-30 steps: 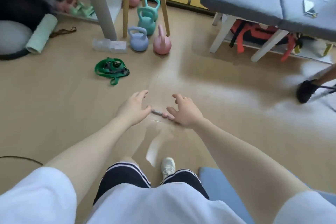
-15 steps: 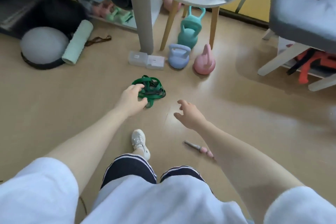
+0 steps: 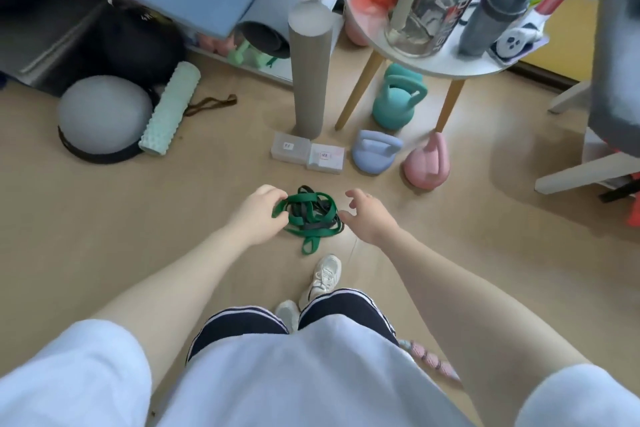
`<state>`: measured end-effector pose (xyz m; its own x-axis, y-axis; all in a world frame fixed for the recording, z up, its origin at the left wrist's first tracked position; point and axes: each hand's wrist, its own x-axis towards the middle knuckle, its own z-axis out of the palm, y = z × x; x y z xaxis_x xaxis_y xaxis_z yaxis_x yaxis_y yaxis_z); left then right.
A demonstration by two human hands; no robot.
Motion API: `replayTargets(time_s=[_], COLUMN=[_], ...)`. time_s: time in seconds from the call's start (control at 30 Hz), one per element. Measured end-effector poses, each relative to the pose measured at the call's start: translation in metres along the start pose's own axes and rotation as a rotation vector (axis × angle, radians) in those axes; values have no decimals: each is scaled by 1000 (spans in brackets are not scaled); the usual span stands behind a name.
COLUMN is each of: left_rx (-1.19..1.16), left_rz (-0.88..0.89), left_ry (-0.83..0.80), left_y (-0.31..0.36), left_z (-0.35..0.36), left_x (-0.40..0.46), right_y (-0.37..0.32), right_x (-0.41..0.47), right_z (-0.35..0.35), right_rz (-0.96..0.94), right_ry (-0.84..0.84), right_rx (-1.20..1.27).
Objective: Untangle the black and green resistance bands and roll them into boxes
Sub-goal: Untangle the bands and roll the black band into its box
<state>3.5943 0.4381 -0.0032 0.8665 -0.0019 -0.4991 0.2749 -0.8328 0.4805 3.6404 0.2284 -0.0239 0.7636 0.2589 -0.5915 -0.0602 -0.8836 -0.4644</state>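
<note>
On the floor (image 3: 104, 218) stand teal (image 3: 394, 107), lilac (image 3: 374, 154) and pink kettlebells (image 3: 427, 166) below a round white worktop (image 3: 450, 64); a mint foam roller (image 3: 171, 107) leans against a grey dome (image 3: 102, 113).

A green resistance band (image 3: 304, 210) and a black resistance band (image 3: 313, 226) lie knotted together in one heap on the floor, near two translucent boxes (image 3: 307, 155).

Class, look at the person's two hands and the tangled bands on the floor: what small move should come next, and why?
Probably the right hand should close on the near edge of the band tangle. The left hand already seems to grip a green loop on its side, while the right hand's fingers are spread beside the pile, holding nothing. The black and green bands are knotted together, so both hands are needed to lift them and pull them apart.
</note>
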Motion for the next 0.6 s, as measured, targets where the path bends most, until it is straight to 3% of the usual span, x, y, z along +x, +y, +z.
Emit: replayTargets(time_s=[0.33,0.6], left_rx=[58,222], left_rz=[10,154], left_ry=[-43,-270], left_y=[-30,-89], left_z=[-61,-106], left_x=[105,203], right_y=[-34,-73], right_x=[88,144], right_z=[-13,52], right_rz=[48,360], right_ry=[-25,35], right_rx=[44,289])
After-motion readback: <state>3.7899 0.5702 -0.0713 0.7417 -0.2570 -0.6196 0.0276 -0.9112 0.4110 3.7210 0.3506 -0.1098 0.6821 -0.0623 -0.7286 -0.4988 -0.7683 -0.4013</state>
